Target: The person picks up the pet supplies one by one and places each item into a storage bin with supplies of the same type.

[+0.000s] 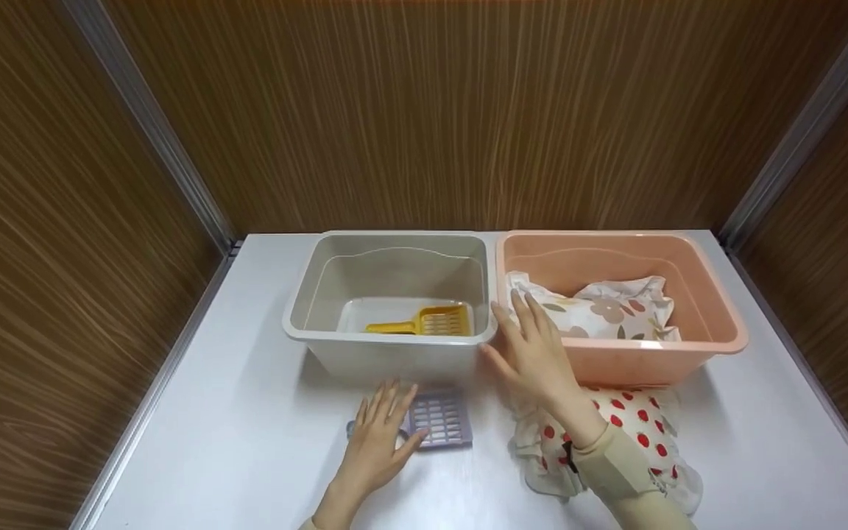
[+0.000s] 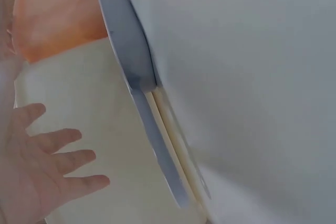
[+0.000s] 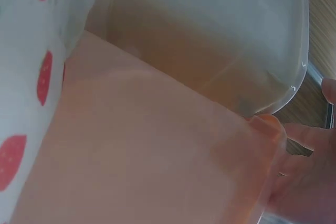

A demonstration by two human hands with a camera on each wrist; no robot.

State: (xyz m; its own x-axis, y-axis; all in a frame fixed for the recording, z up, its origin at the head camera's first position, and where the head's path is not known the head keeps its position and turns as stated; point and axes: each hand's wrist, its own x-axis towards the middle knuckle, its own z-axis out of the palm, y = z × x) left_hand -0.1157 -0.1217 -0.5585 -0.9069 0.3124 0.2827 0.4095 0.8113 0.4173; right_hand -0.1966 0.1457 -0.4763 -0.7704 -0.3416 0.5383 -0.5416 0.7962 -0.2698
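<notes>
A purple slotted litter scoop (image 1: 440, 419) lies on the table in front of the grey bin (image 1: 394, 361). My left hand (image 1: 374, 445) hovers over its handle side with fingers spread; in the left wrist view the hand (image 2: 47, 166) is apart from the scoop (image 2: 128, 40). My right hand (image 1: 538, 361) is at the near left corner of the pink bin (image 1: 637, 364), fingers extended over its rim; whether it touches is hard to tell. Inside the grey bin rests a yellow litter scoop (image 1: 442, 320). A floral pillow (image 1: 604, 313) lies in the pink bin.
A frilled strawberry-print pillow (image 1: 641, 434) lies in front of the pink bin, partly under my right forearm. The two bins stand side by side on the white table (image 1: 218, 442). Wood-grain panels (image 1: 424, 110) close off the back and both sides.
</notes>
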